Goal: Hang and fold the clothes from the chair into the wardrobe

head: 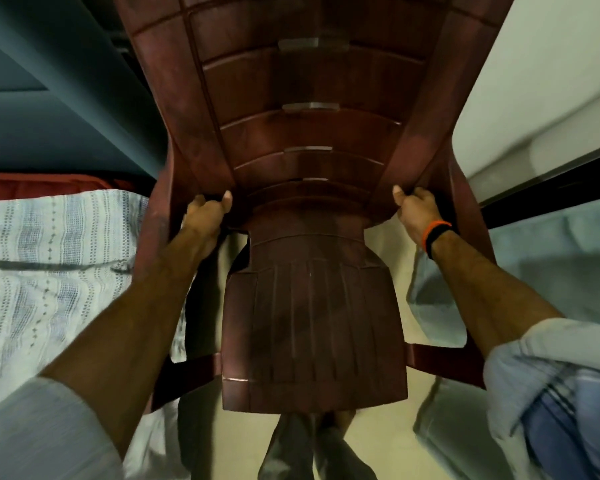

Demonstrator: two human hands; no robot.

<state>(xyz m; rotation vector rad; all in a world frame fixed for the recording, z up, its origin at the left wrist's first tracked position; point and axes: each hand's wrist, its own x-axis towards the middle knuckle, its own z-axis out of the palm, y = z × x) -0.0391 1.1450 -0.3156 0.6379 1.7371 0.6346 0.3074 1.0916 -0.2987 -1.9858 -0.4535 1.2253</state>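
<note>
While both arms reach out, the dark brown moulded plastic chair point(312, 237) is lifted off the pale floor point(388, 393), seat underside up high, backrest hanging near the legs. Left hand point(207, 216) and right hand point(417, 211) each curl round a seat edge. White patterned bedsheet point(49, 271) lies left, a pale cloth point(551, 258) right.

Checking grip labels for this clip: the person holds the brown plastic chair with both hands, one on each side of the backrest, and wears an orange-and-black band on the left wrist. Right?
Not quite. In the head view the orange-and-black band is on the right wrist. The rest stands: left hand and right hand each grip a side of the brown plastic chair.
</note>
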